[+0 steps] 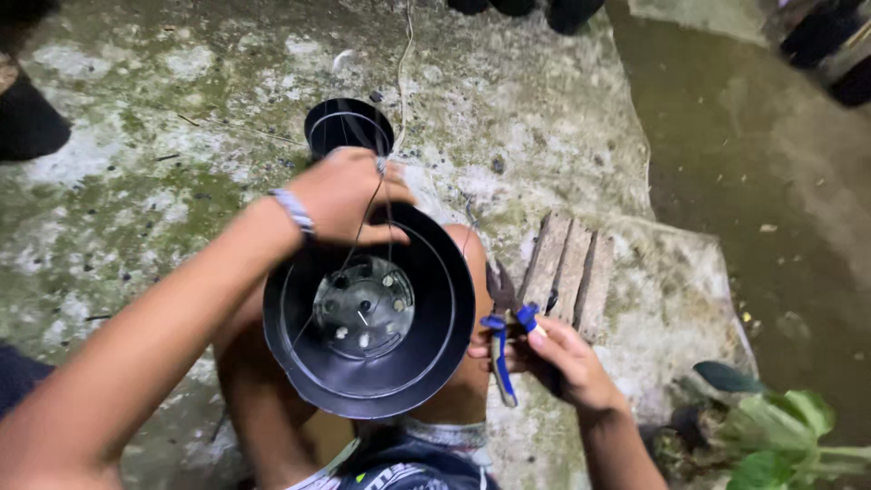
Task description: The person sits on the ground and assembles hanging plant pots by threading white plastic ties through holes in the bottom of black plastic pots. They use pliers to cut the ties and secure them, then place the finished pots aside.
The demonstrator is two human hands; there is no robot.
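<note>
Left hand (343, 193) closed in a pinching grip on thin wire (367, 213) at the 12 o'clock rim of the black plastic pot (367, 313) propped on the knee – mouth toward camera – while right hand (558, 358) clamps blue-handled pliers (502, 331) at 3 o'clock, jaws up, held ready
</note>
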